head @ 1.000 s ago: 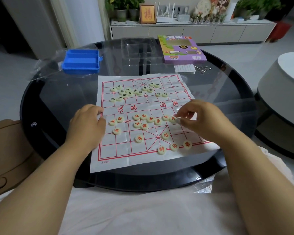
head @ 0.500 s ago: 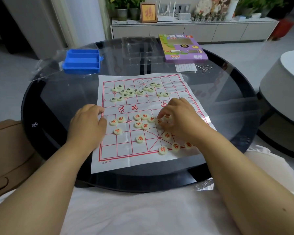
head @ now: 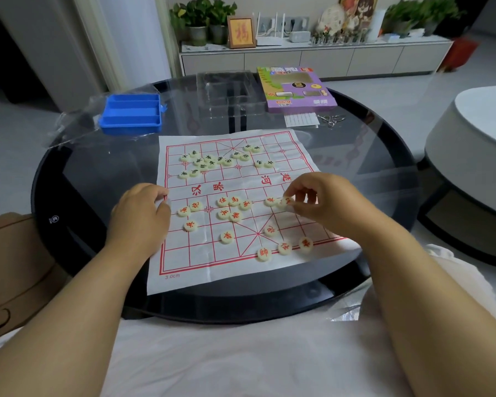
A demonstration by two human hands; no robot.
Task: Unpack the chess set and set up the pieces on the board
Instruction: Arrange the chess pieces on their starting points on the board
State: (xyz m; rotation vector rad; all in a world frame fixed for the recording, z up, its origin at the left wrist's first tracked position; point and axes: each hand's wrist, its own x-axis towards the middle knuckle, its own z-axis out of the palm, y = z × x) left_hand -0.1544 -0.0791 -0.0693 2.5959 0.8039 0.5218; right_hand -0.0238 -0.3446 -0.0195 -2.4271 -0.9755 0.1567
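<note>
A paper chess board (head: 235, 202) printed with a red grid lies flat on the round glass surface (head: 103, 173). The right hand (head: 324, 202) pinches a red-marked piece (head: 286, 201) between thumb and fingertips, over the board's right side just beside another red piece (head: 270, 200). The left hand (head: 139, 213) rests at the board's left edge with its fingers curled under; whether it holds anything cannot be told. Red pieces (head: 229, 209) are scattered across the near half, and black-marked pieces (head: 212, 161) cluster on the far half. Beyond the board sit a blue tray (head: 132, 114) and a purple box (head: 297, 90).
</note>
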